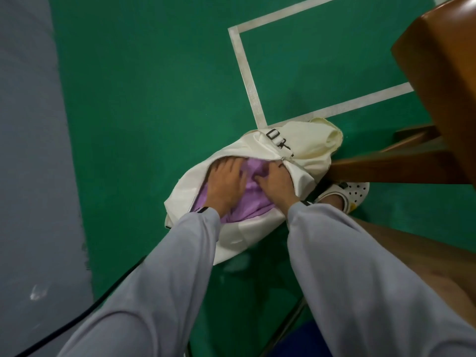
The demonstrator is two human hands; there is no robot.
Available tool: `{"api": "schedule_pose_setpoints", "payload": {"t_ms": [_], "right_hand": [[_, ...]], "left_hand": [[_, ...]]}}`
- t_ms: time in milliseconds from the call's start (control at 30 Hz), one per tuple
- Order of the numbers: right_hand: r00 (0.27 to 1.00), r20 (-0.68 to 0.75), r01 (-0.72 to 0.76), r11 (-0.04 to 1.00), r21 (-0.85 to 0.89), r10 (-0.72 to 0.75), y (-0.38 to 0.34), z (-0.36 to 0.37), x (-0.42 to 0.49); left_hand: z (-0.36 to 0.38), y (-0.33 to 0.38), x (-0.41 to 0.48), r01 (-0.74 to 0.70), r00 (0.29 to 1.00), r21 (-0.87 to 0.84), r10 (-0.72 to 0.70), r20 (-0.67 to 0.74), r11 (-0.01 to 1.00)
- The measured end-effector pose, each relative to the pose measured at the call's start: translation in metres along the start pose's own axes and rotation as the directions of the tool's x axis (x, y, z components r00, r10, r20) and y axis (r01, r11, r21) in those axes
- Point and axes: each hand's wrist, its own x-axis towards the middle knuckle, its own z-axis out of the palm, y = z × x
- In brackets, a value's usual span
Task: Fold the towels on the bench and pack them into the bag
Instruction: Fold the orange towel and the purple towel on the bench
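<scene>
1. Two hands are down inside the open mouth of a cream bag (pixel 239 235), both arms reaching forward and down in grey sleeves (pixel 159 279).
2. Left hand (pixel 226 185): back up, fingers straight and spread wide, lying flat on the purple towel (pixel 253 197) and pressing it. It holds nothing. The wrist sits at the near edge of the opening.
3. Right hand (pixel 277 185): back up, just beside the left with a strip of towel showing between them. The thumb points toward the left hand and the fingers lie slightly bent on the cloth. Their tips reach under the bag's far edge by the zipper (pixel 283 158), so I cannot tell whether they pinch cloth or only press.
4. The towel is inside the bag, bunched rather than flat, and fills the opening from the far rim to the near one. Both hands cover its middle.
5. The bag lies on its side on the green floor (pixel 154 99), its mouth facing up. Its far end is crumpled and shows black lettering (pixel 277 140), only partly readable.
6. The brown wooden bench (pixel 443 81) stands on the right. One of its lower rails ends just beside the bag.
7. A white perforated shoe (pixel 353 191) shows between the bag and the bench rail.
8. White tape lines (pixel 247 73) mark a rectangle on the floor beyond the bag.
9. A black cable (pixel 77 323) runs across the lower left, passing under the left sleeve, and a grey strip (pixel 31 150) borders the green on the left.
</scene>
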Motion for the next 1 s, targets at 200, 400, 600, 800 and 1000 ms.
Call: {"api": "schedule_pose_setpoints", "payload": {"t_ms": [200,400,600,800,1000], "right_hand": [[0.948,0.101,0.317,0.915,-0.248,-0.301,0.022,-0.002,-0.015],[0.941,0.315,0.242,0.901,-0.36,-0.127,0.024,-0.01,-0.022],[0.966,0.234,0.071,0.765,-0.641,0.106,0.026,-0.017,-0.031],[0.984,0.168,0.054,0.825,-0.562,0.05,0.01,-0.021,-0.026],[0.982,0.186,0.106,0.794,-0.599,0.01,0.005,-0.02,-0.038]], "left_hand": [[0.008,-0.015,-0.008,-0.217,0.858,-0.001,0.191,0.477,0.976],[0.004,-0.014,-0.02,-0.152,0.736,0.207,-0.029,0.676,0.967],[0.016,0.026,-0.036,-0.112,0.823,0.289,-0.074,0.563,0.951],[0.05,0.037,-0.065,-0.056,0.852,0.295,-0.108,0.513,0.954],[0.044,-0.01,-0.039,-0.078,0.784,0.387,-0.184,0.593,0.919]]}}
